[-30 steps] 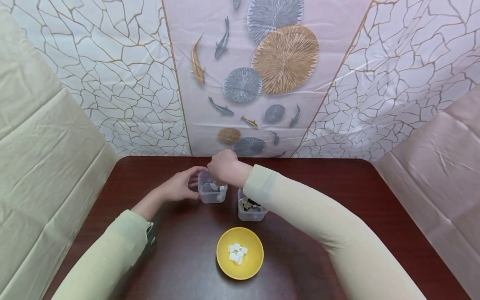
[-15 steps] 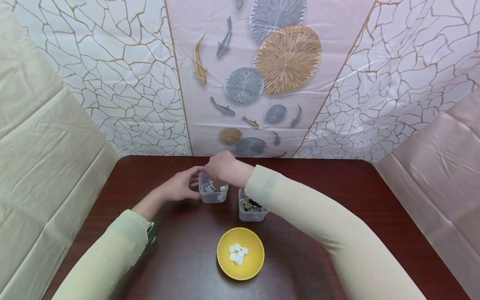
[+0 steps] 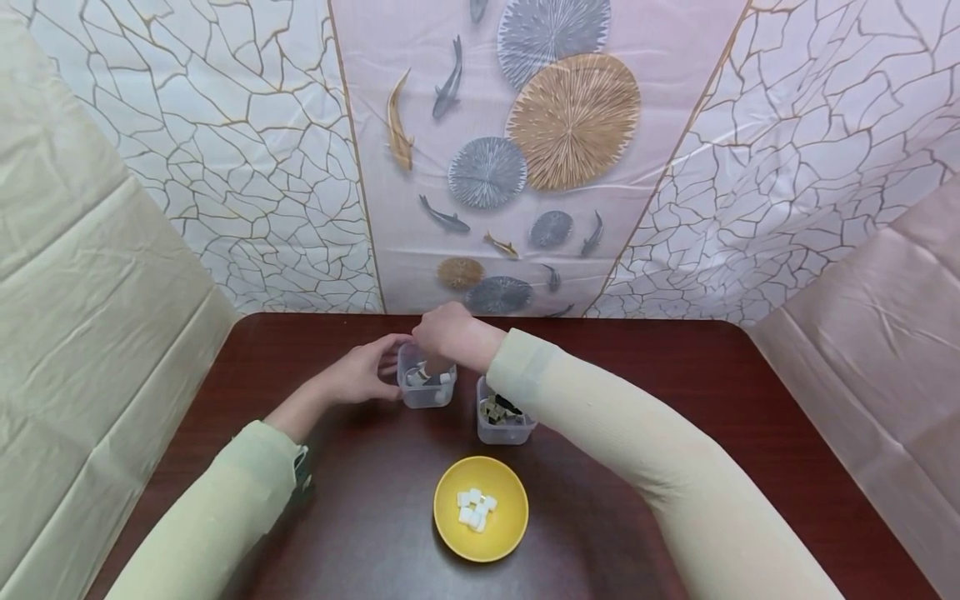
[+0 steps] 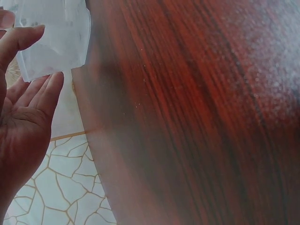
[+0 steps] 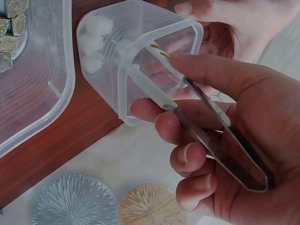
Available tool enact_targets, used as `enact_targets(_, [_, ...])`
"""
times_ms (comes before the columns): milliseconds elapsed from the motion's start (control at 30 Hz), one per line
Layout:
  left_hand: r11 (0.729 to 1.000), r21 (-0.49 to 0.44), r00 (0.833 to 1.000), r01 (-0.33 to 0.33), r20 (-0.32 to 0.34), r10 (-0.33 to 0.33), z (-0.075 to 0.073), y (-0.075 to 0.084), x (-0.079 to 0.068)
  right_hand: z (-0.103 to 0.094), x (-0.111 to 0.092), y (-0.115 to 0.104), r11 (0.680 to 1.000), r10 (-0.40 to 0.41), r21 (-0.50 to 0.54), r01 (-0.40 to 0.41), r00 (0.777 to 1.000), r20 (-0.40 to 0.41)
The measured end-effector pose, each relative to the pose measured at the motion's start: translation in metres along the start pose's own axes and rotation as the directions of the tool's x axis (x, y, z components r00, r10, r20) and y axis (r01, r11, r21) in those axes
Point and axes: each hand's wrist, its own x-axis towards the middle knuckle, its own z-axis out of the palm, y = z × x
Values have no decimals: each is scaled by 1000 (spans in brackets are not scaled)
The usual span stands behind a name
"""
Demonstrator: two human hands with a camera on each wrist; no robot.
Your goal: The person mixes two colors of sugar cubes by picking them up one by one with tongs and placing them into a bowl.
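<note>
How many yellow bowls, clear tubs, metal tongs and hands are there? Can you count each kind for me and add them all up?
Yellow bowl: 1
Clear tubs: 2
Metal tongs: 1
Hands: 2, left hand and right hand
Total: 6

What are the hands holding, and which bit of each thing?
The right hand holds V-shaped silver metal tongs by both arms, behind their pale tips. The left hand holds a clear square plastic tub by its outer walls.
</note>
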Motion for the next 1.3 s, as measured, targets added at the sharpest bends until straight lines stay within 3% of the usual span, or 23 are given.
enact_targets(167, [1000,-8,1000,6,5,-6,0,-1,0,2,2,0,1000,-24,-4,25,1000,2])
enact_targets(367, [1000,-12,1000,-27,3,27,1,-4,2,1,-8,5,999,-48,-16,47,997,-53])
enact_targets(733, [1000,-23,1000,-12,-6,12,2,-3,2,2,-60,31,991,-105,62,117,980,-171])
enact_targets(1067, [1000,-1,1000,-14,-12,14,2,-3,2,12,-118,55,962,-182,146,231,940,-287])
enact_targets(1300, [1000,-3,1000,-6,-12,6,2,-4,2,25,-156,53,931,-268,131,340,882,-388])
